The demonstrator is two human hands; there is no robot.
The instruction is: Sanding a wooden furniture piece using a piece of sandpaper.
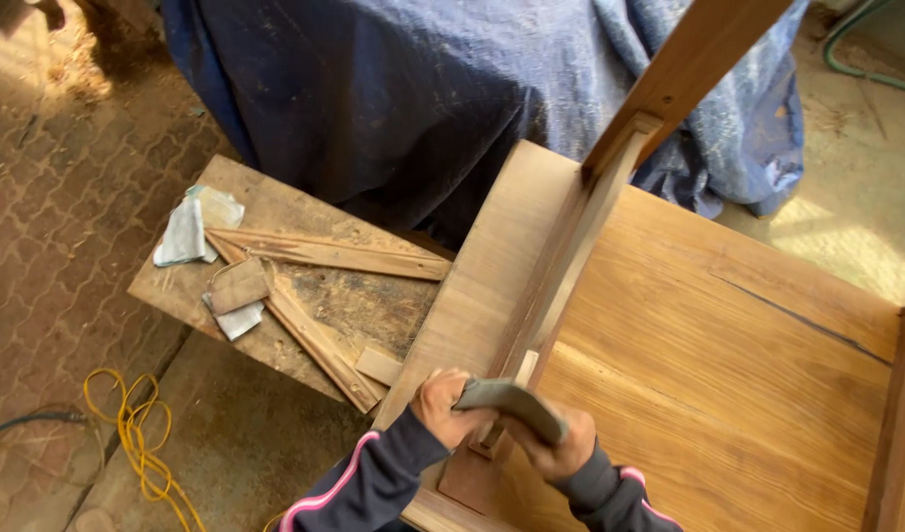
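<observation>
Left hand (pixel 445 402): closed around the near end of a folded grey sheet of sandpaper (pixel 512 404), fingers curled over its edge; the dark sleeve with a pink stripe runs back toward the person.
Right hand (pixel 561 448): also clamped on the sandpaper, gripping its far end, thumb side up, just beside the left hand, so the sheet spans between both.
Sandpaper: bowed into a shallow arch between the two hands and pressed against the lower end of an upright wooden rail (pixel 561 261), which rises away from the hands toward the top of the view.
Workpiece: a wooden furniture frame whose wide panel (pixel 728 365) lies to the right of the hands; a dark crack line runs across the panel farther to the right.
Progress, as a judgement: the panel and the flat board left of the rail look smooth and even in colour, so much of the surface seems already worked; the joint at the rail's foot, right under the hands, seems to be the spot in hand, and the rail's upper length cannot be judged from here.
Beyond the left hand: a low rough tabletop (pixel 305 296) with loose wooden strips (pixel 324 254), a small wood block and worn sandpaper scraps (pixel 185 234).
Floor, farther left: a yellow cord (pixel 137 433) lies coiled.
Behind: a blue tarp (pixel 423 89) covers something bulky.
</observation>
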